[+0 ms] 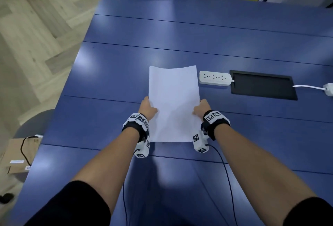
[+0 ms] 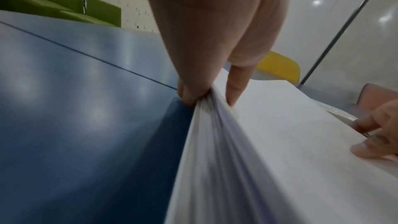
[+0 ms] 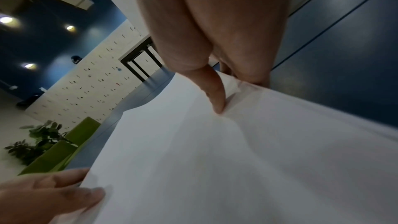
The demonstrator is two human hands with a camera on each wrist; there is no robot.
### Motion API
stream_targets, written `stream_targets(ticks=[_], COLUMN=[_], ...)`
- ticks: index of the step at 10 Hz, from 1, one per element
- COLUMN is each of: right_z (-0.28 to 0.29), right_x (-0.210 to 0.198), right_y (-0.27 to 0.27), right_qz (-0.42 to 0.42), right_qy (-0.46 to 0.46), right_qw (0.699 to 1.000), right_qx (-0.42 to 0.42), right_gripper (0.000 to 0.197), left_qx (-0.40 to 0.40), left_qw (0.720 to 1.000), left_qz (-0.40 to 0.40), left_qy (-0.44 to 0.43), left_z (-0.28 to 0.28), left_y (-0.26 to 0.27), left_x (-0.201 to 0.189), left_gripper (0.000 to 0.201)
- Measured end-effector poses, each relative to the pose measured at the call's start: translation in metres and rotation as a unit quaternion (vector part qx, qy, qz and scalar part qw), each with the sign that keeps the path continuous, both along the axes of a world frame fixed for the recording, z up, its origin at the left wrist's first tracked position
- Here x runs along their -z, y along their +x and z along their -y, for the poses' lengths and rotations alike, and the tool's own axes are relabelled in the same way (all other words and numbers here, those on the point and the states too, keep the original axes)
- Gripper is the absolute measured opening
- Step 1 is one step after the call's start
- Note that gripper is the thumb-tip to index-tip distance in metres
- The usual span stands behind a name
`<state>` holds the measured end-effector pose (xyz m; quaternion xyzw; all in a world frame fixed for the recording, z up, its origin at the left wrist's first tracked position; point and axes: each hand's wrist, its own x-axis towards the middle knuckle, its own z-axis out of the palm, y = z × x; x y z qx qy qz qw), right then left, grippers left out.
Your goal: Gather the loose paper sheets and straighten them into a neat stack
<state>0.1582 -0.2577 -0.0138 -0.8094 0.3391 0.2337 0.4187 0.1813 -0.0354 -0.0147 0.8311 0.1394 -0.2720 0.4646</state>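
A stack of white paper sheets (image 1: pixel 173 103) is held above the middle of the blue panelled table (image 1: pixel 111 74), its far edge bowed. The left hand (image 1: pixel 148 108) pinches the stack's left long edge: thumb (image 2: pixel 235 86) on the top sheet, fingers (image 2: pixel 187 94) curled beneath. The right hand (image 1: pixel 201 108) pinches the right long edge likewise, thumb (image 3: pixel 212 91) pressing a crease into the top sheet. On the left edge the sheets fan slightly. A white power strip (image 1: pixel 215 78) lies just right of the stack, beside a black rectangular hatch (image 1: pixel 263 85).
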Motion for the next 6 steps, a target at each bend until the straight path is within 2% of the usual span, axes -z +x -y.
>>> stream_targets(ticks=[1, 2, 4, 5, 6], right_z=[-0.001, -0.003, -0.009, -0.01, -0.005], right_x=[-0.008, -0.014, -0.011, -0.019, -0.027], right_y=[0.004, 0.005, 0.006, 0.003, 0.001], right_qz=[-0.045, -0.083, -0.087, -0.083, -0.068], right_qy=[-0.04, -0.14, -0.181, -0.184, -0.187], right_qw=[0.998, 0.985, 0.976, 0.976, 0.977], right_qx=[-0.009, -0.06, -0.085, -0.086, -0.081], right_gripper=[0.046, 0.054, 0.043, 0.045, 0.051], left_qx=[0.061, 0.058, 0.028, 0.028, 0.05], left_qw=[0.994, 0.99, 0.986, 0.983, 0.981], left_qz=[-0.007, -0.005, 0.003, 0.014, 0.059], left_qy=[0.093, 0.128, 0.163, 0.183, 0.179], left_z=[0.004, 0.005, 0.018, 0.023, 0.027], left_y=[0.003, 0.003, 0.005, 0.006, 0.008], left_x=[-0.007, -0.002, -0.005, -0.016, -0.024], left_gripper=[0.048, 0.043, 0.04, 0.038, 0.044])
